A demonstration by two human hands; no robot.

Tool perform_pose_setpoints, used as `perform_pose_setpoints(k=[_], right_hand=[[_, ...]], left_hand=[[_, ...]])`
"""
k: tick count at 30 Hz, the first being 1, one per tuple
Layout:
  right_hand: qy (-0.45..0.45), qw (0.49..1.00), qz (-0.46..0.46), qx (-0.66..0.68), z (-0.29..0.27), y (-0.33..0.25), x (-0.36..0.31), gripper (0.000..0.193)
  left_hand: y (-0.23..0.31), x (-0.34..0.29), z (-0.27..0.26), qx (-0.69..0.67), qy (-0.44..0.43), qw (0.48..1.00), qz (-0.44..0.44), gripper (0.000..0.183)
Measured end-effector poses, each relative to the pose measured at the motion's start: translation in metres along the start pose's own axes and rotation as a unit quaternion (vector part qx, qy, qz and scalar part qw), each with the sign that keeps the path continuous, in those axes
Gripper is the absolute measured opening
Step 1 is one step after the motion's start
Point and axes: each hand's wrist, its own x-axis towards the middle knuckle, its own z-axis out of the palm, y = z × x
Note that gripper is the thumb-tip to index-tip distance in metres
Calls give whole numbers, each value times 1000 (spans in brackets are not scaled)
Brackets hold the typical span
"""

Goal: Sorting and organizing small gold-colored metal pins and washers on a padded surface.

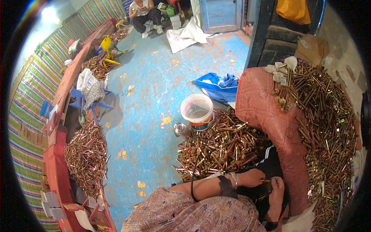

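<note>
My left hand (251, 178) reaches across my lap with its fingers pinched, a bracelet at the wrist and a dark band on the forearm. A small brownish metal piece (266, 181) shows at its fingertips; its kind is too small to tell. Facing it, my right hand (276, 188) has curled fingers that meet the left fingertips, and what they grip is hidden. Both hands are above dark trousers with white stripes (266, 156). Just beyond lies a heap of brassy metal bolts (224, 143) on the floor. A red quilted cover (270, 112) lies right beside my right hand.
Another large bolt heap (328, 116) covers the right side, with white gloves (284, 69) on it. A white bucket (196, 110), a metal cup (180, 129) and a blue bag (220, 86) stand beyond. Bolts (87, 154), blue (92, 99) and yellow chairs (108, 48) line the left; a person (146, 15) sits far back.
</note>
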Motion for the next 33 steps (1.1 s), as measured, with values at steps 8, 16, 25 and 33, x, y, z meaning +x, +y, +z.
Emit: perform_pose_setpoints(k=[8, 16, 25, 33], right_hand=[[38, 995, -84, -29, 1, 19, 7, 16], [40, 996, -69, -39, 2, 6, -7, 15], [4, 999, -41, -2, 0, 23, 7, 15], [25, 998, 50, 15, 1, 20, 0, 12]], left_hand=[[7, -2, -2, -25, -17, 999, -27, 27], [4, -3, 11, -19, 31, 999, 15, 20], [9, -8, -6, -24, 3, 999, -24, 18], [0, -3, 8, -74, 13, 997, 4, 19]])
